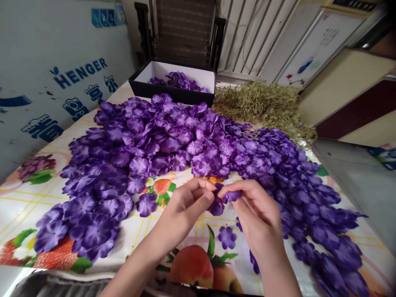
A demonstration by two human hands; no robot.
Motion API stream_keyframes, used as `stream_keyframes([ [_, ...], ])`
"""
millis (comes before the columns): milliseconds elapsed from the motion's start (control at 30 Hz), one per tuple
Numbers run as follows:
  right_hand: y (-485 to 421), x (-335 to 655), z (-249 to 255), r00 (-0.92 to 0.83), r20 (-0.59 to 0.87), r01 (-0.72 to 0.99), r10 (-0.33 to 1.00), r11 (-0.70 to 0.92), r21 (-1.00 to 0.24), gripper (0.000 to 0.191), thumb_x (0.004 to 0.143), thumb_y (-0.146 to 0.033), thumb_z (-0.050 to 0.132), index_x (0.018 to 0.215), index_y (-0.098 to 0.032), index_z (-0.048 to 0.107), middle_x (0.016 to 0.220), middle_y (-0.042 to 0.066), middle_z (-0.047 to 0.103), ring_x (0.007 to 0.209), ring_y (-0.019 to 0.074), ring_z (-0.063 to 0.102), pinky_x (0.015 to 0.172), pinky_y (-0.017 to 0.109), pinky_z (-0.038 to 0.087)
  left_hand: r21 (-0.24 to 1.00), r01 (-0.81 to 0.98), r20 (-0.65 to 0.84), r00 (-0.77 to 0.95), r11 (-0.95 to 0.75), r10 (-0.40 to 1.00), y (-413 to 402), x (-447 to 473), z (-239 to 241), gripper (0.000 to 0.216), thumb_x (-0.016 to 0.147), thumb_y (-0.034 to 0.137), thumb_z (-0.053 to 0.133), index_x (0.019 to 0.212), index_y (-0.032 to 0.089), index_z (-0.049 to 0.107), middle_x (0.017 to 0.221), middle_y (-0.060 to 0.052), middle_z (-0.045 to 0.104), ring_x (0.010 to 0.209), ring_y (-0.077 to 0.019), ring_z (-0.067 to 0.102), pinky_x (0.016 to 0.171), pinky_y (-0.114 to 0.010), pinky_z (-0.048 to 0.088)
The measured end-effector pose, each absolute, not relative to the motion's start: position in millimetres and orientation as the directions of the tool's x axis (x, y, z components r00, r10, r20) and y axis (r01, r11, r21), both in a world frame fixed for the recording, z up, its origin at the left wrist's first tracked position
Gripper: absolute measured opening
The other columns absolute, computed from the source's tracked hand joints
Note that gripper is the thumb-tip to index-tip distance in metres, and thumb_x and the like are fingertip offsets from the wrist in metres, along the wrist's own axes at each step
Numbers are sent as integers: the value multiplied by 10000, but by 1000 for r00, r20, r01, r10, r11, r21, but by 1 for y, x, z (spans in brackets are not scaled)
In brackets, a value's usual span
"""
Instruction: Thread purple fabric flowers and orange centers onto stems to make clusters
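My left hand (187, 204) and my right hand (255, 210) meet above the table's near middle, both pinching the same small purple fabric flower (220, 200) between thumbs and fingertips. A big heap of loose purple flowers (148, 148) spreads across the table behind and to the left of my hands. Strings of assembled purple flowers (309, 206) run down the right side past my right wrist. One single flower (227, 237) lies flat just below my hands.
A fruit-print tablecloth (27, 198) covers the table. A black box with white lining (175, 82) holds more purple flowers at the far edge. Dry greenish stems (266, 103) are piled at the back right. A dark chair (185, 29) stands behind the box.
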State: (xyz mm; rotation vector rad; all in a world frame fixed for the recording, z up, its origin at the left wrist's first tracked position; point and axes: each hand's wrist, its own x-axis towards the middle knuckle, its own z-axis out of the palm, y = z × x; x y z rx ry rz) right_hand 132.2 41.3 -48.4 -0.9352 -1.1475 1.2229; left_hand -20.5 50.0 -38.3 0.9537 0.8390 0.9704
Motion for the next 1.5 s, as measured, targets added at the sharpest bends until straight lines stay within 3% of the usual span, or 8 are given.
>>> stream_keyframes([
  [167, 42, 136, -50, -31, 158, -262, 987, 145, -954, 96, 866, -232, 594, 903, -251, 680, 821, 23, 676, 802, 190, 623, 757, 322, 484, 860, -407, -149, 377, 308, 914, 50, -20, -41, 120, 892, 265, 607, 905, 151, 571, 726, -2, 616, 665, -113, 559, 641, -231, 409],
  [533, 42, 136, -49, -49, 203, -270, 978, 183, -945, 108, 894, -219, 560, 924, -263, 655, 836, 14, 670, 792, 173, 605, 704, 291, 483, 941, -249, -143, 319, 228, 937, 49, -17, -37, 112, 897, 199, 548, 954, 177, 454, 697, 22, 593, 653, -111, 550, 638, -241, 425],
  [633, 38, 136, -43, -42, 273, -142, 961, 265, -954, 168, 920, -167, 514, 964, -292, 617, 935, 9, 684, 868, 171, 617, 778, 308, 490, 989, -81, -105, 185, 121, 977, 49, -16, -44, 129, 906, 192, 508, 1009, 192, 430, 695, 28, 585, 669, -127, 560, 642, -257, 420],
  [733, 34, 135, -38, -165, 288, 141, 943, 312, -940, 247, 931, -109, 465, 998, -301, 604, 1007, 9, 675, 997, 175, 608, 876, 326, 470, 998, 36, -57, 138, 52, 989, 48, -16, -46, 148, 906, 197, 504, 1026, 203, 418, 697, 38, 556, 673, -131, 550, 638, -260, 409],
  [867, 34, 134, -40, -159, 304, 327, 939, 341, -881, 258, 932, -99, 441, 1017, -290, 593, 997, 9, 663, 986, 167, 613, 865, 312, 469, 996, -20, -80, 175, 85, 981, 47, -17, -43, 174, 916, 209, 496, 1058, 208, 395, 714, 35, 557, 689, -131, 538, 650, -263, 411],
  [1200, 39, 134, -44, -102, 216, -1, 971, 217, -976, 160, 938, -183, 506, 939, -284, 630, 906, 1, 661, 930, 157, 632, 836, 268, 505, 971, -159, -144, 213, 180, 966, 48, -17, -39, 184, 920, 176, 476, 1082, 202, 392, 691, 39, 584, 672, -116, 540, 635, -245, 397],
  [1400, 42, 137, -48, -127, 194, -92, 973, 183, -979, 141, 925, -187, 523, 929, -262, 643, 856, 10, 660, 849, 162, 622, 792, 279, 500, 942, -226, -194, 243, 250, 950, 50, -17, -35, 194, 892, 187, 486, 1060, 198, 389, 630, 59, 554, 639, -125, 536, 640, -260, 410],
  [1500, 41, 137, -48, -59, 171, -102, 984, 164, -981, 124, 916, -202, 529, 892, -252, 640, 817, 8, 639, 793, 161, 604, 739, 269, 491, 959, -147, -222, 138, 242, 965, 51, -17, -36, 170, 913, 257, 470, 1063, 206, 409, 686, 48, 531, 651, -130, 516, 653, -276, 409],
])
